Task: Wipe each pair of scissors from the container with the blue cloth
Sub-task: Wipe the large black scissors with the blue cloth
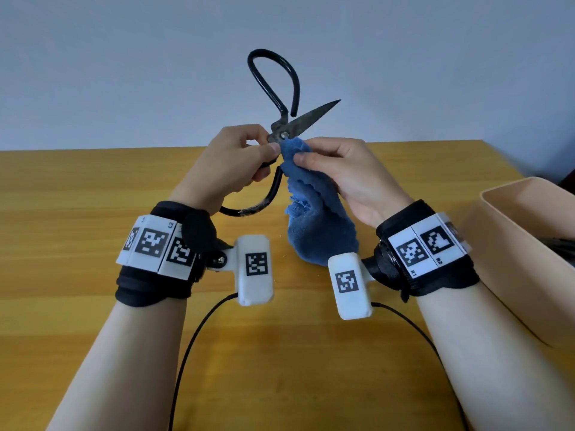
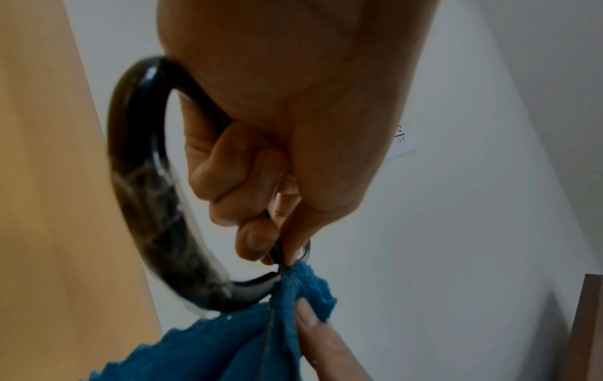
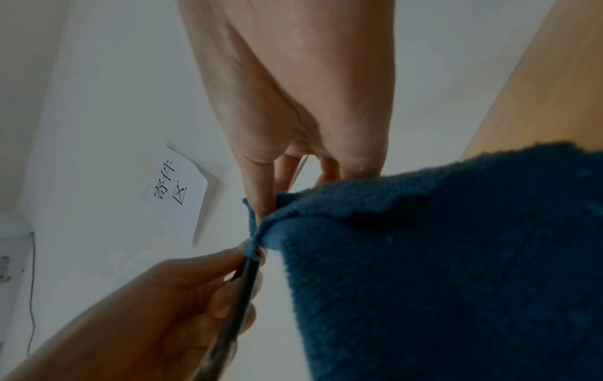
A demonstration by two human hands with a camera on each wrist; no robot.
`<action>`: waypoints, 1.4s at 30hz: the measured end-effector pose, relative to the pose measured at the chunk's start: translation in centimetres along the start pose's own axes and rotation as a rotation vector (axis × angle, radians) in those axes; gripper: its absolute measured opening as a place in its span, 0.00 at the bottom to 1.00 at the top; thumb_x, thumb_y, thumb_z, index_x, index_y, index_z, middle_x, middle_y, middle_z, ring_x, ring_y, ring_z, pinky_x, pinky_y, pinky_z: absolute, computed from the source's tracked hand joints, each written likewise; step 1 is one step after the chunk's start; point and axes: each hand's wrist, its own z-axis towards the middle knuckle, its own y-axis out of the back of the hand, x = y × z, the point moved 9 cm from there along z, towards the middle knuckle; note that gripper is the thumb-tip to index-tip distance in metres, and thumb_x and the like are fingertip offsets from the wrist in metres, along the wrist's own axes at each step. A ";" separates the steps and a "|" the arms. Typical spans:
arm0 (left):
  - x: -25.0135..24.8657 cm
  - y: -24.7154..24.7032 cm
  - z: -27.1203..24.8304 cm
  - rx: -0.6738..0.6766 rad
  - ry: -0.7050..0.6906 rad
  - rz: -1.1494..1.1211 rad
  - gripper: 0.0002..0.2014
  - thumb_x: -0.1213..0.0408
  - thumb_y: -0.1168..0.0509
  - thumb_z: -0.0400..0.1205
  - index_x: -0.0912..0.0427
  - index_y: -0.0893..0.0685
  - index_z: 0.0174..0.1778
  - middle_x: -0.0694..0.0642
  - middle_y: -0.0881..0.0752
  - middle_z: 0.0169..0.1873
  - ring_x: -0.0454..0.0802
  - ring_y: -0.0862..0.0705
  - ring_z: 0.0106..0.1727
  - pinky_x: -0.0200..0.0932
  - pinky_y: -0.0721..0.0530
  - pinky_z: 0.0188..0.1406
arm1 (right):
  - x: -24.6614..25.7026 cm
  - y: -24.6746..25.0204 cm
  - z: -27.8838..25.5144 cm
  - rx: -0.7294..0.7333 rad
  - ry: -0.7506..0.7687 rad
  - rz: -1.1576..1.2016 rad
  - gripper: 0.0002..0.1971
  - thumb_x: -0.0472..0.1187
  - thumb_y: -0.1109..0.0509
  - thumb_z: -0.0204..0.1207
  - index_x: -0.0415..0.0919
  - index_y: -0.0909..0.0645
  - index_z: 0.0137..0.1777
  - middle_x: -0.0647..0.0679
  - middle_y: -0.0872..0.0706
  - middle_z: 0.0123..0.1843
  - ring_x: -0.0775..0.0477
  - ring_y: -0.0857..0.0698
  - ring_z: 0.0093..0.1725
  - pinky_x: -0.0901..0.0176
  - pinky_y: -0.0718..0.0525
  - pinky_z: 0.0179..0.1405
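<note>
A pair of large black-handled scissors is held up above the wooden table, spread wide open. One handle loop rises toward the wall and one dark blade points right. My left hand grips the lower handle close to the pivot. My right hand pinches the blue cloth against the scissors just below the pivot screw. The other blade is wrapped in the cloth and hidden. The rest of the cloth hangs down toward the table.
A beige plastic container stands at the right edge of the table, with dark handles of other scissors showing inside it. A pale wall rises behind the table. A paper sign hangs on it.
</note>
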 end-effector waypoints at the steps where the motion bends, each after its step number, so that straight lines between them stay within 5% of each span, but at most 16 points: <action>1: 0.0 0.0 0.0 0.000 0.000 -0.007 0.11 0.57 0.34 0.86 0.54 0.23 0.38 0.49 0.23 0.22 0.53 0.27 0.38 0.40 0.39 0.24 | -0.2 0.1 0.0 0.005 -0.019 -0.003 0.07 0.32 0.27 0.80 0.33 0.11 0.55 0.37 0.10 0.47 0.46 0.11 0.46 0.58 0.11 0.50; 6: 0.2 1.7 -0.2 -0.068 0.007 -0.060 0.09 0.58 0.34 0.87 0.54 0.21 0.42 0.47 0.23 0.23 0.50 0.27 0.31 0.39 0.40 0.25 | -1.3 -0.2 0.0 0.103 -0.155 -0.066 0.08 0.33 0.25 0.77 0.38 0.09 0.55 0.42 0.07 0.49 0.48 0.10 0.48 0.55 0.12 0.54; 9: 0.2 1.8 -0.3 -0.059 0.028 -0.085 0.09 0.58 0.34 0.87 0.54 0.21 0.41 0.52 0.21 0.30 0.52 0.26 0.37 0.39 0.39 0.26 | -1.1 -0.2 -0.1 0.102 -0.128 0.028 0.08 0.33 0.25 0.78 0.39 0.10 0.56 0.43 0.08 0.49 0.51 0.10 0.47 0.59 0.11 0.46; 14: 0.2 1.6 -0.3 -0.041 0.046 -0.092 0.12 0.58 0.34 0.87 0.52 0.22 0.37 0.50 0.22 0.27 0.55 0.29 0.40 0.40 0.41 0.26 | -0.6 -0.3 0.1 0.077 -0.064 0.027 0.07 0.32 0.25 0.77 0.39 0.10 0.53 0.42 0.08 0.48 0.49 0.10 0.47 0.61 0.13 0.44; 19: 0.6 2.6 -0.4 -0.036 0.046 -0.102 0.08 0.59 0.36 0.88 0.56 0.22 0.44 0.54 0.22 0.27 0.45 0.37 0.20 0.37 0.42 0.22 | -1.4 -0.6 0.1 0.144 -0.134 -0.006 0.07 0.31 0.24 0.76 0.39 0.09 0.52 0.39 0.08 0.50 0.45 0.10 0.49 0.52 0.10 0.50; 22: 1.1 3.5 -0.3 -0.056 0.052 -0.101 0.08 0.59 0.36 0.88 0.57 0.22 0.44 0.54 0.23 0.26 0.45 0.39 0.19 0.36 0.41 0.21 | -1.7 -0.8 -0.2 0.195 -0.173 -0.105 0.07 0.32 0.24 0.75 0.42 0.08 0.49 0.40 0.07 0.51 0.45 0.10 0.49 0.53 0.12 0.56; 25: 1.7 4.5 -0.3 -0.091 0.066 -0.093 0.09 0.59 0.36 0.88 0.56 0.22 0.43 0.54 0.23 0.27 0.45 0.38 0.20 0.36 0.41 0.20 | -1.8 -0.5 -0.3 0.202 -0.211 -0.221 0.08 0.33 0.24 0.75 0.48 0.09 0.43 0.48 0.07 0.44 0.53 0.10 0.45 0.64 0.14 0.46; 28: 1.9 4.9 -0.3 -0.098 0.066 -0.108 0.12 0.59 0.36 0.88 0.55 0.24 0.39 0.55 0.23 0.27 0.45 0.39 0.20 0.36 0.42 0.20 | -2.2 0.8 -0.1 0.114 -0.249 -0.304 0.07 0.36 0.23 0.73 0.49 0.08 0.44 0.52 0.07 0.42 0.54 0.11 0.44 0.65 0.17 0.43; 34: 0.8 2.8 -0.4 0.021 0.027 -0.058 0.09 0.57 0.35 0.88 0.56 0.21 0.44 0.53 0.24 0.26 0.47 0.38 0.24 0.38 0.43 0.22 | -0.9 2.9 0.4 -0.108 -0.104 0.005 0.07 0.36 0.29 0.81 0.37 0.12 0.55 0.43 0.09 0.47 0.51 0.11 0.43 0.61 0.15 0.38; 42: -0.4 -0.5 -0.4 0.101 -0.013 -0.006 0.09 0.59 0.37 0.89 0.58 0.23 0.45 0.51 0.24 0.22 0.45 0.39 0.20 0.37 0.43 0.20 | -0.7 0.7 0.2 -0.019 -0.178 0.321 0.15 0.42 0.37 0.86 0.34 0.12 0.49 0.45 0.09 0.44 0.48 0.12 0.42 0.52 0.12 0.47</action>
